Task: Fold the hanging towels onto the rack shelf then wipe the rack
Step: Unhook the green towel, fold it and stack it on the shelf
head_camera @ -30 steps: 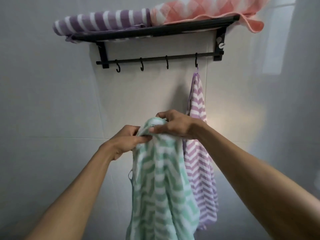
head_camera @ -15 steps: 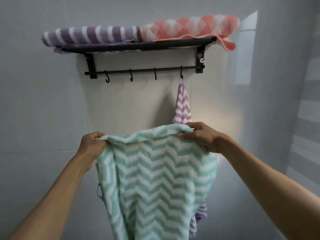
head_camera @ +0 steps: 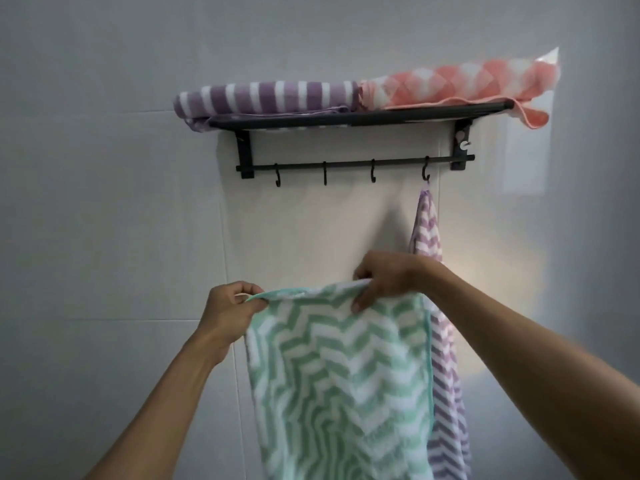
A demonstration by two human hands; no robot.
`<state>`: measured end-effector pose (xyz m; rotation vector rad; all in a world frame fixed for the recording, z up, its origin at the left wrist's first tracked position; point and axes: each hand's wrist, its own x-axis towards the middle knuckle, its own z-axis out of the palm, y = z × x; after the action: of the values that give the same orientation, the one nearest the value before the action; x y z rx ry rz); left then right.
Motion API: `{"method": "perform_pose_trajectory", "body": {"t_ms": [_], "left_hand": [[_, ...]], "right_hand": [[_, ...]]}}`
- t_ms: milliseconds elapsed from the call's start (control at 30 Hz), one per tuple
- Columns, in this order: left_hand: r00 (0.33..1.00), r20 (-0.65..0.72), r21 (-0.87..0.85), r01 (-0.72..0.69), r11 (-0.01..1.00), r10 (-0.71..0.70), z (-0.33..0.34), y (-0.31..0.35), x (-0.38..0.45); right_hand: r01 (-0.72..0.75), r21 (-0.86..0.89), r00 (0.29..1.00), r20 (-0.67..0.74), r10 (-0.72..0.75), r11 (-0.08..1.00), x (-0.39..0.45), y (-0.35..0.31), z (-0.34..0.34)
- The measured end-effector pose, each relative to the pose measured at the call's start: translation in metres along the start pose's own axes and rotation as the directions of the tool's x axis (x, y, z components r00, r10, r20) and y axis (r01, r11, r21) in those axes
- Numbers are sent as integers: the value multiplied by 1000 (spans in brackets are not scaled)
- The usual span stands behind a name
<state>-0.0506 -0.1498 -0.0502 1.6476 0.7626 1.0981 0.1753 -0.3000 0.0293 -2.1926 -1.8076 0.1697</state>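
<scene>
The green towel (head_camera: 341, 379) hangs spread in front of the wall, below the rack (head_camera: 360, 117) and well clear of it. The left hand (head_camera: 230, 311) pinches its top left corner, fingers curled over the hem. The right hand (head_camera: 388, 277) grips the top edge short of the right corner, thumb in front and fingers behind.

That off-corner hold looks like the weak spot. The loose right corner sags past the hand, so a fold made from here could come out crooked, and the bundle may not sit flat. The shelf is already crowded: a purple striped towel (head_camera: 266, 98) lies on the left and a pink towel (head_camera: 460, 83) on the right, the pink one drooping over the right end. Pushing a third towel up there could nudge either off, or leave the green one perched on top, ready to slide. The green towel also hangs just in front of the lilac towel (head_camera: 446, 358) on the rightmost hook (head_camera: 426, 173); a swing could drag that one off its hook.

The bottom of both hanging towels is cut off by the lower edge of the view, so their length is unknown. The top of the shelf cannot be seen from below, nor how much room it has. No wiping cloth is in sight.
</scene>
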Motion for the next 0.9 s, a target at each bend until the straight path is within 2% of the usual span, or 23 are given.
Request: {"method": "perform_pose_trajectory", "body": {"t_ms": [67,133,200,267,333,400,467,633,700,767,833,900], "left_hand": [[995,-89,9,-41,999,42,-17,-4,6],[984,-174,13,-44,999,45,-29,-8,12],[985,-170,-2,-12,1000,12,-45,-13,17],[999,-20,30,39,999,-38,-57,-17,17],[971,216,100,83,991,-104,-60,-16,14],[895,428,110,89,990,-128,-52,-7,9],[856,513,35,54,998,-65,-39,5,5],[929,352,-119,-78,990,116,-24,18,12],[958,255,-142,-100,985,134,-29,15,15],[979,169,-184,-82,980,114,-34,11,15],[977,205,-218,-17,976,62,-35,8,12],[940,342,-219,76,973,3,-28,11,2]], "right_hand": [[-65,37,997,-41,67,997,5,6,9],[-75,238,982,-149,112,969,10,5,18],[11,563,964,-227,141,827,18,-3,26],[163,747,948,-299,108,644,23,-21,29],[264,739,929,-367,42,619,32,-42,26],[302,673,925,-378,-37,675,40,-63,22],[296,611,935,-342,-93,734,45,-78,21],[220,525,942,-332,-40,822,55,-79,25],[108,547,979,-203,7,830,50,-66,28],[42,636,996,-92,21,770,44,-52,34],[83,754,994,-105,-6,651,40,-44,42],[160,771,985,-163,-51,617,38,-45,48]]}}
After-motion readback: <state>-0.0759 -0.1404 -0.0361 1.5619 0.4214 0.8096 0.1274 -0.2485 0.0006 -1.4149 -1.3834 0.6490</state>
